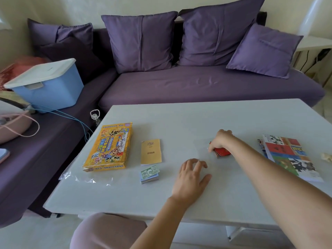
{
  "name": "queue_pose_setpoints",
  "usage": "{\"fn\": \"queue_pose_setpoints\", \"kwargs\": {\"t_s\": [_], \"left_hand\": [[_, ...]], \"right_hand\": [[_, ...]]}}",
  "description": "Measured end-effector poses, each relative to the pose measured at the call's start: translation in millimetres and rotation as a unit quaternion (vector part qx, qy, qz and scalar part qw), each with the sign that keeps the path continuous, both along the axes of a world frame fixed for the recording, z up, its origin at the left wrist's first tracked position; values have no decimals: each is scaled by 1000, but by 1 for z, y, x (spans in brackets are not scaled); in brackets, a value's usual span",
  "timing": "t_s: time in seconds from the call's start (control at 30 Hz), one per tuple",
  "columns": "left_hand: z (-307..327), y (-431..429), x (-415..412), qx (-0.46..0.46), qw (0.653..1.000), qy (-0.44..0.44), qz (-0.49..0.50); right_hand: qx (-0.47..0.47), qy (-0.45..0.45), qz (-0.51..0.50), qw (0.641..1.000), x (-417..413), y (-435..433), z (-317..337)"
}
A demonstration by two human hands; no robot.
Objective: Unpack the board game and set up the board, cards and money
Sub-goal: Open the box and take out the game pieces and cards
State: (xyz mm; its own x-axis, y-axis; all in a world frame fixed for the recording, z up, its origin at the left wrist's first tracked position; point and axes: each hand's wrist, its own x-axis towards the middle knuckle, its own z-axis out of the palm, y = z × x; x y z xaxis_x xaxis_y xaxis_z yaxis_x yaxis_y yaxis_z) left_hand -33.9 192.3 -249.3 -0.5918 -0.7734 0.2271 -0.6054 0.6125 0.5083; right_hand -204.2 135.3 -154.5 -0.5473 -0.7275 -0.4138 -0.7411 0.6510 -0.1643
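Reaching forward with both bare arms. Holding the left hand (190,178) palm down, fingers spread and slightly bent, thumb out to the right, nothing in it. Gripping a red card stack (222,152) with the right hand (220,141), further forward and just right of the left hand, knuckles up, fingers curled down over the stack

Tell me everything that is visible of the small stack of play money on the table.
The stack of play money is a small, slightly uneven pile of paper notes. The top note is green with a printed portrait, and bluish and pale edges show beneath it. It lies flat on the white table, just on the person's side of the yellow booklet, perhaps touching its edge. The left hand lies to its right, apart from it.
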Motion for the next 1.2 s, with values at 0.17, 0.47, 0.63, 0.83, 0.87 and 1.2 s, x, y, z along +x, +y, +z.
{"fn": "queue_pose_setpoints", "kwargs": {"t_s": [0.17,0.47,0.63,0.83,0.87,1.2], "left_hand": [[-2,0,-1,-7,1000,2,1],[-3,3,-2,-14,1000,6,5],[0,7,-4,-9,1000,10,14],[2,8,-5,2,1000,7,22],[1,8,-4,2,1000,7,21],[0,5,-3,-9,1000,21,14]], "right_hand": [[37,44,49,997,2,1,17],[51,67,32,996,9,-10,3],[-7,61,-48,997,12,-7,-15],[-30,82,-51,995,15,-12,-24],[-31,79,-47,995,16,-12,-24],[-23,93,53,994,-13,14,-12]]}}
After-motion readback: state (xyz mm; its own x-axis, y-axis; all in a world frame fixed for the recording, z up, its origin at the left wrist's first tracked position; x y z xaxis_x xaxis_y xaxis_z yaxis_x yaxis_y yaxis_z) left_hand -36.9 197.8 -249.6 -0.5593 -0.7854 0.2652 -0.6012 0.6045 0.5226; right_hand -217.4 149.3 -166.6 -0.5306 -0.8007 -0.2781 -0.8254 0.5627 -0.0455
